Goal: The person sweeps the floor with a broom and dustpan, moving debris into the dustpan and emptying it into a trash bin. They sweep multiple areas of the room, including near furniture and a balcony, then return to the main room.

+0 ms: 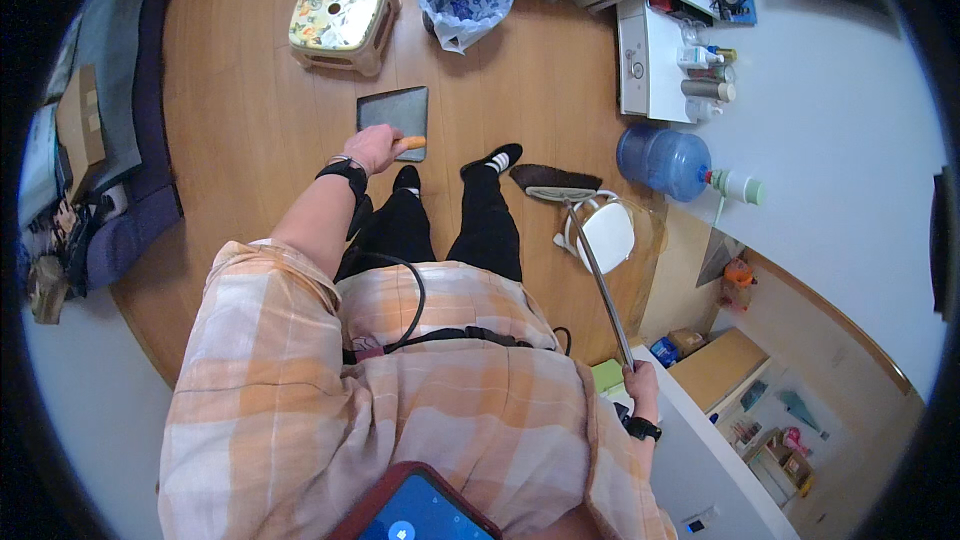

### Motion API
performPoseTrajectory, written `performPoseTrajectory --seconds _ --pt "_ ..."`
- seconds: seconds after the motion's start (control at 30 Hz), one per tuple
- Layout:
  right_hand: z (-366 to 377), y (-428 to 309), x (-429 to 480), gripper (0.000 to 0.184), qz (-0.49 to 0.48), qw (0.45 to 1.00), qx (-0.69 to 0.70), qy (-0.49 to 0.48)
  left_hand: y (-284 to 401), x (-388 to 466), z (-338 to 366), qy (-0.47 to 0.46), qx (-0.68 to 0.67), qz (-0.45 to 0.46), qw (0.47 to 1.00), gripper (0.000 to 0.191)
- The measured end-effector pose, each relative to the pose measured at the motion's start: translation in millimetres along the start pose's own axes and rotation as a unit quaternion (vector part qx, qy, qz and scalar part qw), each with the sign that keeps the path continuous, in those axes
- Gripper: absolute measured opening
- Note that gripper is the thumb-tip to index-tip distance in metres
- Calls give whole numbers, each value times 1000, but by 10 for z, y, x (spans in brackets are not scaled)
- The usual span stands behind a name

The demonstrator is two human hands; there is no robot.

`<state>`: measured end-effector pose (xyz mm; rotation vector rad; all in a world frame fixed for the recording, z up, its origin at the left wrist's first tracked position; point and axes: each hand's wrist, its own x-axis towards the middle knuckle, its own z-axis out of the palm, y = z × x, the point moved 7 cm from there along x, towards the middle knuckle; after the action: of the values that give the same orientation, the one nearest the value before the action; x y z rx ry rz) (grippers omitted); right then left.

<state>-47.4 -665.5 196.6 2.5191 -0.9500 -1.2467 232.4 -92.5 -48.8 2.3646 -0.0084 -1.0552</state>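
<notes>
My left hand (375,148) is closed on the orange handle (411,142) of a grey dustpan (401,111). The pan lies just in front of my feet, or close above the floor; which of the two I cannot tell. At the lower right my right hand (642,382) grips the metal pole of a broom (600,270). Its dark bristle head (555,178) points away from me, to the right of my right shoe and beside a small white stool. The hand partly hides the dustpan's near left part.
Ahead stand a floral-topped plastic stool (337,11) and a bin with a bag liner (465,0). To the right are a blue water bottle (660,161), a white stool (606,236) and a white cabinet (656,64). A dark sofa (135,240) lines the left.
</notes>
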Motion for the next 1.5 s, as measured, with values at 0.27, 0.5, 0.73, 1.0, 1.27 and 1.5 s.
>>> performPoseTrajectory --seconds 0.27,0.5,0.73,1.0,1.27,1.5 --pt "-107 -83 247 29 12 1000 -7 -19 -52 -51 -83 14 -9 -8 1000 31" --pt "-336 -241 311 29 5 998 -53 -46 -148 -105 -141 29 -14 -37 999 31" --pt "-405 -298 348 30 21 996 -64 -61 -172 -101 -185 45 -28 -35 998 30" --pt "-570 -452 255 30 16 995 -77 -53 -237 -207 -183 37 -5 -53 998 30" --pt "-1140 -505 -203 28 -25 996 -88 21 -540 -395 -118 57 -96 -91 990 34" --pt "-1571 -460 -483 30 -81 987 -97 97 -848 -416 19 96 -162 -119 975 36"
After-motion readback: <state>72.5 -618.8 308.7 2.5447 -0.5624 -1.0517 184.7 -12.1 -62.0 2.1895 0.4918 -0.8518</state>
